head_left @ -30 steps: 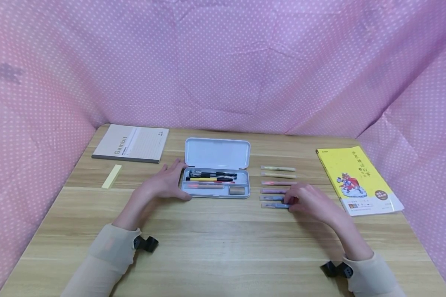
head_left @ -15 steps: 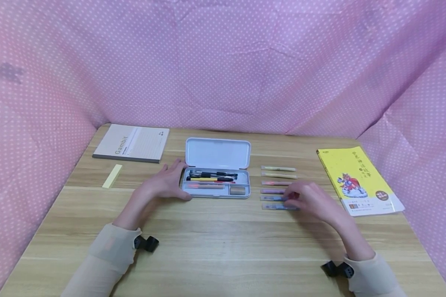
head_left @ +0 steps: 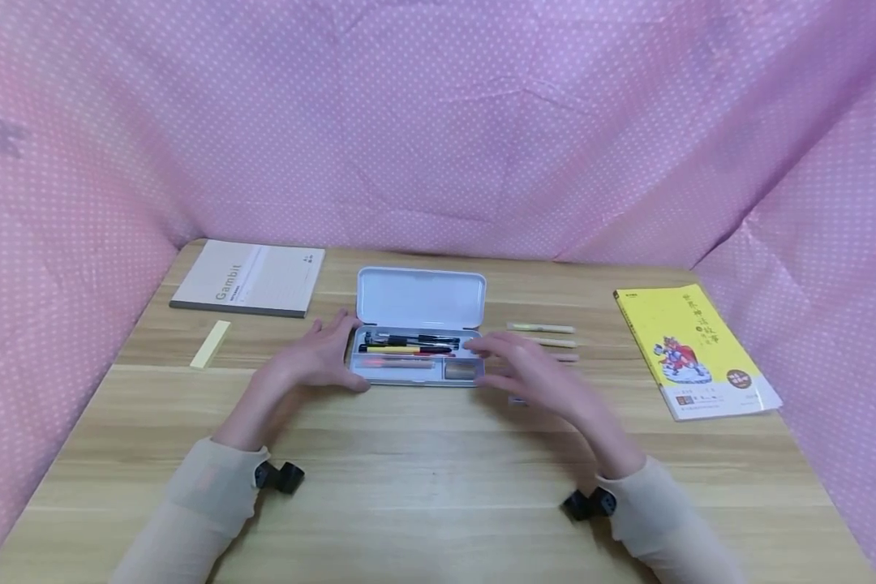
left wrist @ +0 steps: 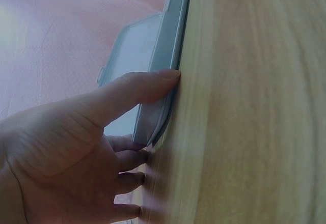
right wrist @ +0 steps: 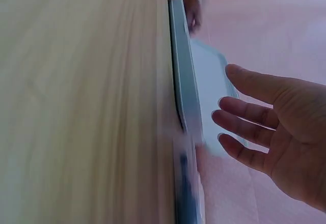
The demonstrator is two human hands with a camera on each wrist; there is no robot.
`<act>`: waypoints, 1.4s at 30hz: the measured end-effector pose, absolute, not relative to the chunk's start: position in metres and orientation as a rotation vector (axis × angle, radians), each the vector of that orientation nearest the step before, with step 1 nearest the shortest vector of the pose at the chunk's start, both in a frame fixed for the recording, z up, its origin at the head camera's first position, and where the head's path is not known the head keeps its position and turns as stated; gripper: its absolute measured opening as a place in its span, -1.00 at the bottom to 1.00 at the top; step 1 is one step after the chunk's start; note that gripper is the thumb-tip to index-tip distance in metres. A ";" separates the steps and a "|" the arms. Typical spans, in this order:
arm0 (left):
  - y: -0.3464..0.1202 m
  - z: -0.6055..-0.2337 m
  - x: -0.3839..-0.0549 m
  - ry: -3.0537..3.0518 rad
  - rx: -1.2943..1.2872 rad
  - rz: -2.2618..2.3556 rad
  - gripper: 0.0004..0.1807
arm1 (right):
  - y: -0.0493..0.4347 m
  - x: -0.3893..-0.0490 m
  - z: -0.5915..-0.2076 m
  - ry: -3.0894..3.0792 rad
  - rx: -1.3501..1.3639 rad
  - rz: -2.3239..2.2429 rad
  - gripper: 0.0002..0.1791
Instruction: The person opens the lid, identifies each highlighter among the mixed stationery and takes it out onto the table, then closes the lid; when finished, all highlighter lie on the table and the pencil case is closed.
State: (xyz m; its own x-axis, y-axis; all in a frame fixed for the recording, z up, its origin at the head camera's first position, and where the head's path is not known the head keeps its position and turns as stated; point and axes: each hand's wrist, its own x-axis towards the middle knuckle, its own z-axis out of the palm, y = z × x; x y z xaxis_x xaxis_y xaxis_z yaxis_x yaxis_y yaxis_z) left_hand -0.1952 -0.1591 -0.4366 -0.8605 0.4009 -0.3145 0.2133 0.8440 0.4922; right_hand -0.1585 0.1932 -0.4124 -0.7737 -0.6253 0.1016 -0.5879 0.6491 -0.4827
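Note:
A light blue pencil case (head_left: 420, 381) lies with its lid (head_left: 421, 297) raised. In it are several black pens (head_left: 416, 340), a yellow pen (head_left: 390, 349), a pinkish stick-like item (head_left: 397, 363) and a grey-brown block (head_left: 460, 371). My left hand (head_left: 319, 358) holds the case's left end, thumb on the front wall (left wrist: 153, 86). My right hand (head_left: 533, 369) is over the case's right end, fingers spread and nothing held; in the right wrist view the fingertips (right wrist: 224, 117) stand apart from the case. Thin wrapped sticks (head_left: 542, 328) lie to the right, partly hidden by that hand.
A Gambit notebook (head_left: 251, 277) lies at the back left, with a pale yellow strip (head_left: 210, 344) in front of it. To the right is a yellow book (head_left: 689, 349). A pink dotted cloth (head_left: 438, 130) hangs behind the wooden table (head_left: 423, 487).
My right hand has moved left from the wrapped sticks to the case's right end, its fingers now spread. The left hand stays at the case. The head view has shifted slightly.

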 end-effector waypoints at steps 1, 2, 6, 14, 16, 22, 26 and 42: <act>-0.159 -0.436 -0.195 2.610 0.458 0.629 0.20 | 0.184 -0.161 -0.413 2.771 -1.049 -0.778 -0.43; -0.159 -0.436 -0.195 2.608 0.460 0.629 0.20 | 0.175 -0.162 -0.414 2.766 -1.070 -0.767 -0.42; -0.159 -0.435 -0.195 2.602 0.460 0.624 0.21 | 0.144 -0.167 -0.417 2.743 -1.122 -0.720 -0.38; -0.160 -0.435 -0.195 2.606 0.454 0.629 0.20 | 0.112 -0.171 -0.417 2.719 -1.202 -0.645 -0.42; -0.160 -0.435 -0.195 2.608 0.461 0.632 0.20 | 0.110 -0.169 -0.417 2.737 -1.223 -0.608 -0.45; -0.160 -0.435 -0.195 2.615 0.477 0.630 0.18 | 0.109 -0.164 -0.416 2.785 -1.283 -0.566 -0.50; -0.159 -0.434 -0.195 2.609 0.470 0.625 0.19 | 0.109 -0.163 -0.418 2.772 -1.287 -0.545 -0.46; -0.158 -0.435 -0.194 2.610 0.467 0.629 0.19 | 0.103 -0.162 -0.426 2.772 -1.205 -0.400 -0.54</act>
